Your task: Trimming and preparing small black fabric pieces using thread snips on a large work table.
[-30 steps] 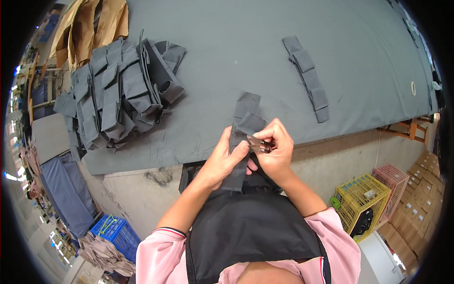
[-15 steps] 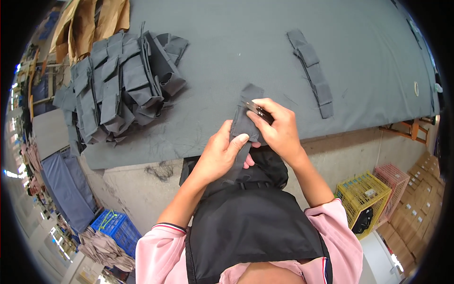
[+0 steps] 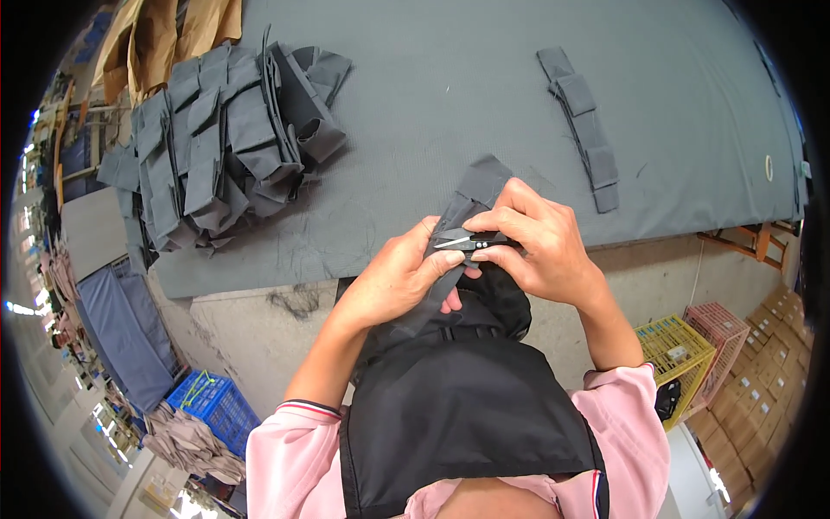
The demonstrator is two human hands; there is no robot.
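My left hand (image 3: 402, 272) pinches a dark grey fabric strip (image 3: 474, 192) near the table's front edge, its thumb on top and fingertips showing underneath. The strip slants from the upper right down over my lap. In my right hand (image 3: 543, 238) is a pair of thread snips (image 3: 467, 242), the blades pointing left across the strip beside my left thumb. How far the blades are parted is hard to make out. A large heap of folded grey fabric pieces (image 3: 229, 138) lies to the left, and a short row of similar pieces (image 3: 586, 130) to the right.
Grey cloth covers the table (image 3: 432, 78), with loose threads scattered on it. Brown paper (image 3: 164, 43) stands at the far left. A blue crate (image 3: 212, 415) is at lower left; yellow (image 3: 674, 350) and pink crates (image 3: 718, 333) and cardboard boxes (image 3: 752, 381) are at lower right.
The snips have moved down along the strip toward my left thumb and now point left. The strip has tilted, its far end shifting right.
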